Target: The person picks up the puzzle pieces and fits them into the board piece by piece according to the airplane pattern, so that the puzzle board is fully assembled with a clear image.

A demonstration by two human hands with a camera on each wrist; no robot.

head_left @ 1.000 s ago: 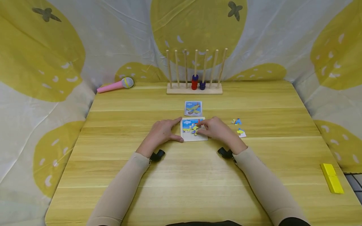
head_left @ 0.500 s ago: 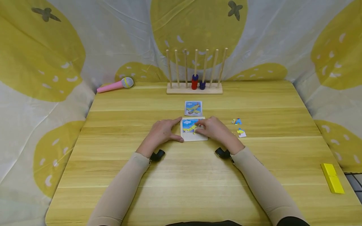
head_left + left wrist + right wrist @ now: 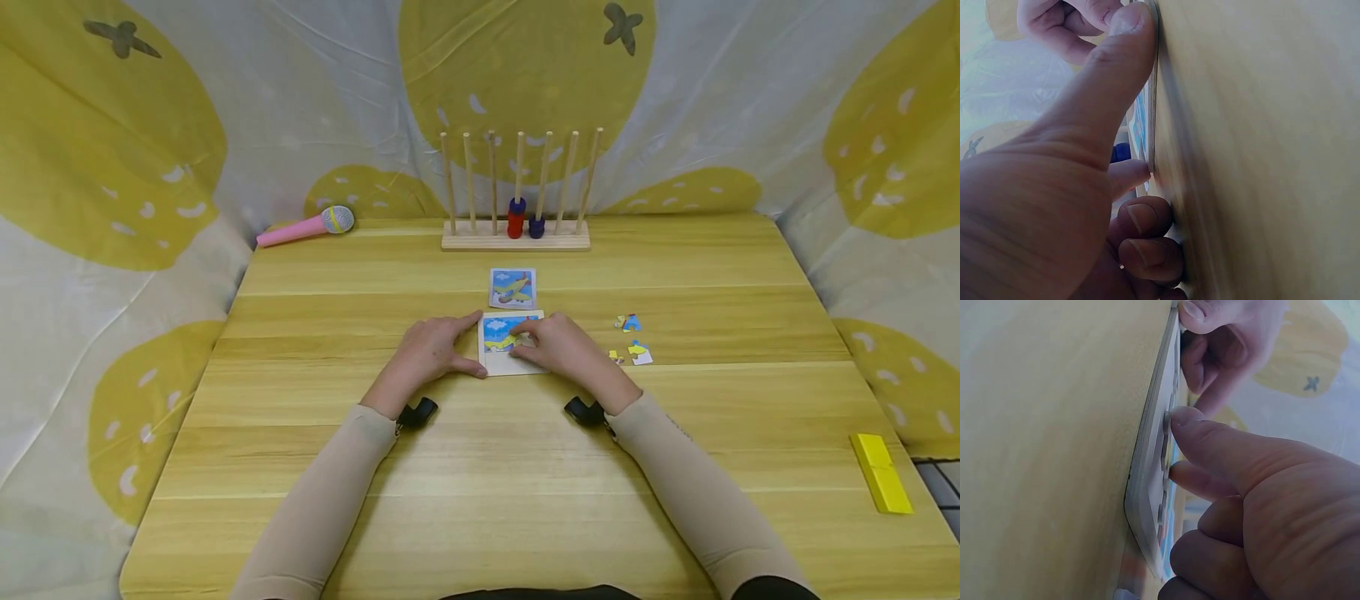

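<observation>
In the head view a shallow puzzle board [image 3: 514,367] lies flat on the table, its upper part filled with blue and yellow pieces. My left hand [image 3: 435,350] holds its left side, thumb at the near corner and index finger at the far one. Over the right part of the board is my right hand [image 3: 566,346], its thumb and index finger pinching a puzzle piece [image 3: 1166,434] low against the board in the right wrist view. The fingers cover most of that piece. Behind the board lies a picture card [image 3: 513,288] of a yellow airplane.
Several loose puzzle pieces [image 3: 640,353] lie to the right. A wooden peg stand [image 3: 480,242] with red and dark blue rings is at the back. A pink toy microphone [image 3: 296,231] lies at the back left, and a yellow block [image 3: 881,473] near the right edge.
The right hand has moved slightly left and lowered the piece, which stood tilted earlier, onto the board. Another loose piece is uncovered beside its wrist. The left hand has stayed still.
</observation>
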